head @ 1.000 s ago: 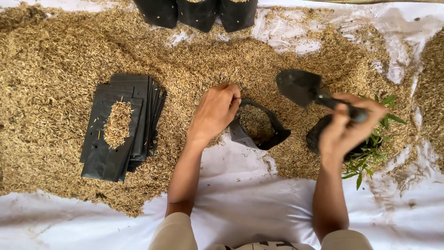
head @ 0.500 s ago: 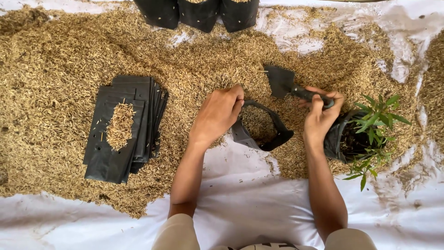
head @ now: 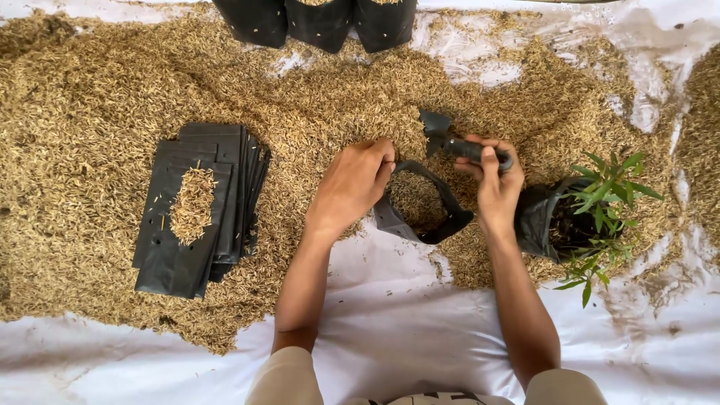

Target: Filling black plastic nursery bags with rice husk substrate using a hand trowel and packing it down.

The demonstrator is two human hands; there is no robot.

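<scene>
My left hand (head: 352,187) grips the left rim of an open black nursery bag (head: 424,206) that lies partly filled with rice husk. My right hand (head: 491,180) is closed on the handle of a small black trowel (head: 446,139), whose blade digs into the husk pile just behind the bag's mouth. To the right of that hand stands another black bag (head: 540,221) holding a green seedling (head: 604,202).
Rice husk (head: 112,82) covers a white sheet (head: 390,337). A stack of flat black bags (head: 202,210) with husk on top lies to the left. Three filled black bags (head: 322,22) stand at the far edge. My knees show at the bottom.
My right hand has brought the trowel left and down from above the seedling bag to the husk behind the open bag. The left hand stayed on the bag's rim.
</scene>
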